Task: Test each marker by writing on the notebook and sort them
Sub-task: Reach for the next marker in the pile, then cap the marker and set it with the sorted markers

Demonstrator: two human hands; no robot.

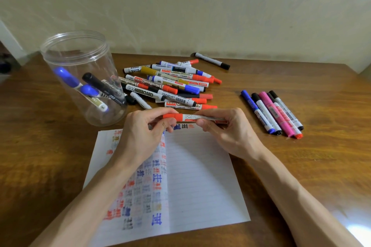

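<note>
Both hands grasp a red whiteboard marker [192, 118] above the open notebook [200, 176]: left hand [140, 132] on its cap, right hand [222, 128] on its barrel. A marker heap [170, 84] lies behind, a clear jar [80, 70] left, five sorted markers [273, 112] right.

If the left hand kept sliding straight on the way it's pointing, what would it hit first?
Probably the marker pile: the left hand, pinching the red marker, aims forward and right toward it. Depth is unclear; it might pass above.
</note>
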